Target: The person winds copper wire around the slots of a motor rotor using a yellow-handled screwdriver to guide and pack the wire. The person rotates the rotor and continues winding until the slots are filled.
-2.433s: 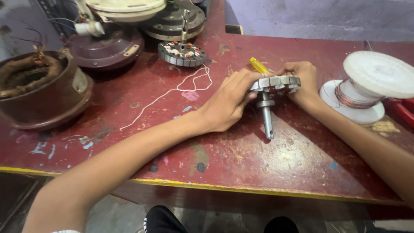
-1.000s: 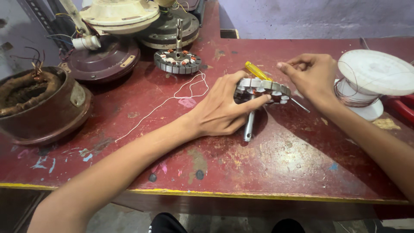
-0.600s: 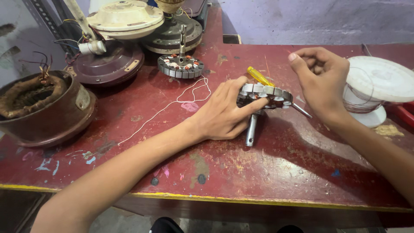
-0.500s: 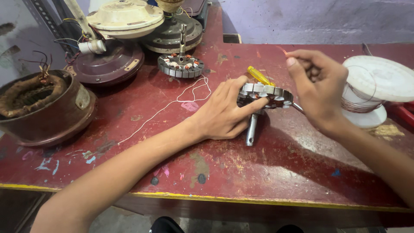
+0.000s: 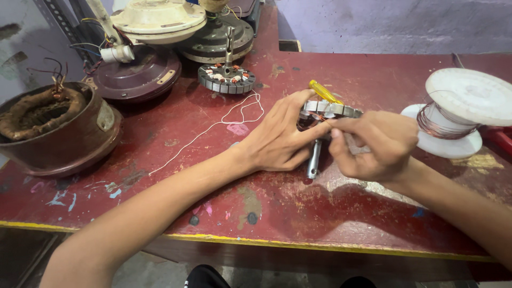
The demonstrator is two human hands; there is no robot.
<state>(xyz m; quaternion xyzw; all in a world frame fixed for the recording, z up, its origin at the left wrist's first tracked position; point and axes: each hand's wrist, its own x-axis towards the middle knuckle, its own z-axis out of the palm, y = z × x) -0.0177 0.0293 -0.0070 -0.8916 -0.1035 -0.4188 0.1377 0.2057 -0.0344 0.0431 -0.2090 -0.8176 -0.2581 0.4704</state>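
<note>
Left hand (image 5: 277, 141) grips the stator (image 5: 333, 110) steady; right hand (image 5: 373, 144) pinches wire from the spool (image 5: 458, 112). Best keep it taut, feeding slots evenly.

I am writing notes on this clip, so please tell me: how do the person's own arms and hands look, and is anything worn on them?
Both forearms are bare as far as the picture shows: no sleeve, glove, watch, bracelet or ring is visible. The left hand and the right hand have slim fingers with short nails. The arms are lean. No marks or bandages can be seen on them.
</note>
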